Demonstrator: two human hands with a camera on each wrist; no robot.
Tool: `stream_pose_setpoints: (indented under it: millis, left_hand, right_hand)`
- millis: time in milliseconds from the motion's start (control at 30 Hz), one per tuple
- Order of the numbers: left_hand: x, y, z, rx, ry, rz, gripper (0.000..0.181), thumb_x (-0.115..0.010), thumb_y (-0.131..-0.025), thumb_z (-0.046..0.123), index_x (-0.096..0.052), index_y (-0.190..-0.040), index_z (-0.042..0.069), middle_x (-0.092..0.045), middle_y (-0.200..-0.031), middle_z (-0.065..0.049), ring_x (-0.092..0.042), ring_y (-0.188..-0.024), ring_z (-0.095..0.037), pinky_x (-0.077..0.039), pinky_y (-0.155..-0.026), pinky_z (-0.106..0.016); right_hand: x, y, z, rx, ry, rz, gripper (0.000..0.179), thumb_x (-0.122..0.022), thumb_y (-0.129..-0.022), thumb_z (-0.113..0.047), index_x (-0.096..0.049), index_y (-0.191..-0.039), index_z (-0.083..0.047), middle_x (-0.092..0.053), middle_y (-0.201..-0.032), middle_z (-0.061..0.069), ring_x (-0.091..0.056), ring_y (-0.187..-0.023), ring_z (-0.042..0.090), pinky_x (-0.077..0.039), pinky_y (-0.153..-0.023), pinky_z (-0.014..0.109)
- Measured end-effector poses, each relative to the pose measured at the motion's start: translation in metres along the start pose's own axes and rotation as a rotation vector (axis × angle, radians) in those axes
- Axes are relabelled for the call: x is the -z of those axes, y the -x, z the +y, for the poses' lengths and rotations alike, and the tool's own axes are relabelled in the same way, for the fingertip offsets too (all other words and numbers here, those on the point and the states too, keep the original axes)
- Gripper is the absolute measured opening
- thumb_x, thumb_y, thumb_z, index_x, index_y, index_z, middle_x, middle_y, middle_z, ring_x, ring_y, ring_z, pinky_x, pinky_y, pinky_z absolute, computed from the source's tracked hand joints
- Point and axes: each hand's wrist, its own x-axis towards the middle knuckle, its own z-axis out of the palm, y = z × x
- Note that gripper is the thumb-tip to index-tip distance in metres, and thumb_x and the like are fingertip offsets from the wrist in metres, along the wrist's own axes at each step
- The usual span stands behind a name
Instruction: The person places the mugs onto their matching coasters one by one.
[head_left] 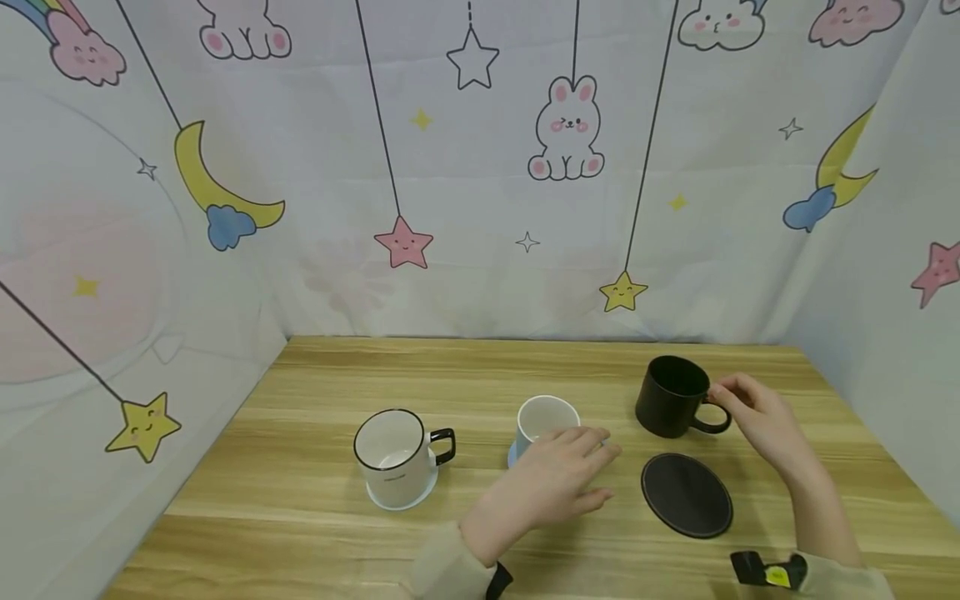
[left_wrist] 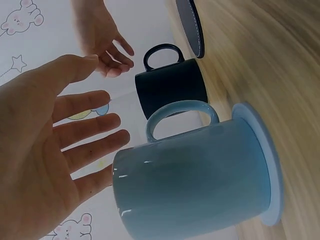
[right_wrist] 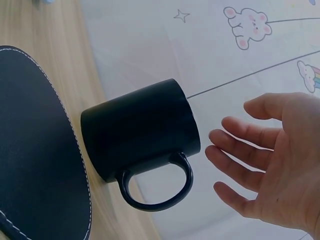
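A light blue mug (left_wrist: 190,175) stands on a light blue coaster (left_wrist: 260,162). My left hand (head_left: 558,475) hovers beside that mug's rim, fingers spread and holding nothing; in the head view it covers part of the mug. Farther right stands a black mug (head_left: 670,400) directly on the table, its handle pointing right. My right hand (right_wrist: 280,160) is close to its rim and handle, fingers loosely bent with nothing between them. In front of the black mug lies a round black coaster (head_left: 686,495) with white edge stitching, bare on top.
On the left a white mug (head_left: 392,454) with a black rim and black handle stands on a pale coaster (head_left: 408,500). The wood-grain table (head_left: 300,550) is bounded by a white printed curtain (head_left: 465,183) at the back and sides.
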Motion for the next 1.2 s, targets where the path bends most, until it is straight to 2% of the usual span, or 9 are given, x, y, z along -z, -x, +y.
stream_pose_setpoints:
  millis: [133, 300, 367, 600, 933, 1200]
  left_hand:
    - [-0.003, -0.003, 0.001, -0.004, -0.007, 0.005, 0.049, -0.066, -0.106, 0.048, -0.064, -0.146, 0.021, -0.062, -0.149, 0.002, -0.059, -0.136, -0.014, -0.049, -0.111, -0.03]
    - [-0.006, -0.004, 0.003, 0.002, -0.043, 0.033, 0.048, -0.067, -0.104, 0.05, -0.065, -0.144, 0.022, -0.063, -0.146, 0.002, -0.059, -0.136, -0.015, -0.045, -0.118, -0.04]
    - [-0.007, -0.005, 0.004, 0.006, -0.056, 0.042, 0.048, -0.068, -0.103, 0.05, -0.065, -0.143, 0.023, -0.064, -0.146, 0.002, -0.059, -0.136, -0.015, -0.044, -0.12, -0.042]
    - [-0.007, -0.007, 0.006, -0.01, -0.073, 0.027, 0.047, -0.067, -0.104, 0.05, -0.065, -0.143, 0.024, -0.063, -0.147, 0.004, -0.059, -0.135, -0.012, -0.044, -0.117, -0.035]
    - [-0.011, -0.011, 0.008, -0.033, -0.049, 0.056, 0.047, -0.068, -0.103, 0.049, -0.067, -0.142, 0.023, -0.063, -0.147, 0.002, -0.058, -0.137, -0.014, -0.044, -0.119, -0.038]
    - [-0.011, -0.018, 0.011, -0.064, -0.004, 0.065, 0.044, -0.07, -0.103, 0.045, -0.068, -0.14, 0.02, -0.065, -0.145, 0.0, -0.06, -0.135, -0.014, -0.042, -0.118, -0.028]
  right_hand:
    - [-0.001, 0.0, 0.001, 0.008, 0.013, 0.019, 0.041, -0.048, -0.115, -0.026, -0.063, -0.128, 0.01, -0.069, -0.123, 0.032, -0.059, -0.12, 0.05, -0.049, -0.09, 0.057]
    - [-0.002, 0.0, 0.004, 0.0, -0.005, 0.012, 0.044, -0.047, -0.116, -0.027, -0.06, -0.131, 0.011, -0.063, -0.129, 0.037, -0.052, -0.127, 0.061, -0.047, -0.094, 0.072]
    - [-0.002, 0.0, 0.005, -0.003, -0.008, 0.015, 0.044, -0.047, -0.116, -0.028, -0.06, -0.131, 0.012, -0.061, -0.131, 0.039, -0.05, -0.128, 0.062, -0.045, -0.095, 0.075]
    - [-0.003, -0.001, 0.007, 0.011, -0.006, 0.033, 0.043, -0.047, -0.116, -0.027, -0.06, -0.129, 0.012, -0.061, -0.13, 0.039, -0.051, -0.127, 0.062, -0.045, -0.095, 0.075]
    - [-0.003, 0.0, 0.007, -0.002, -0.009, 0.027, 0.044, -0.046, -0.116, -0.028, -0.058, -0.132, 0.012, -0.06, -0.133, 0.039, -0.049, -0.129, 0.062, -0.045, -0.096, 0.075]
    - [-0.003, -0.001, 0.01, -0.005, -0.014, 0.045, 0.042, -0.047, -0.116, -0.025, -0.057, -0.132, 0.013, -0.06, -0.131, 0.039, -0.051, -0.128, 0.059, -0.045, -0.098, 0.074]
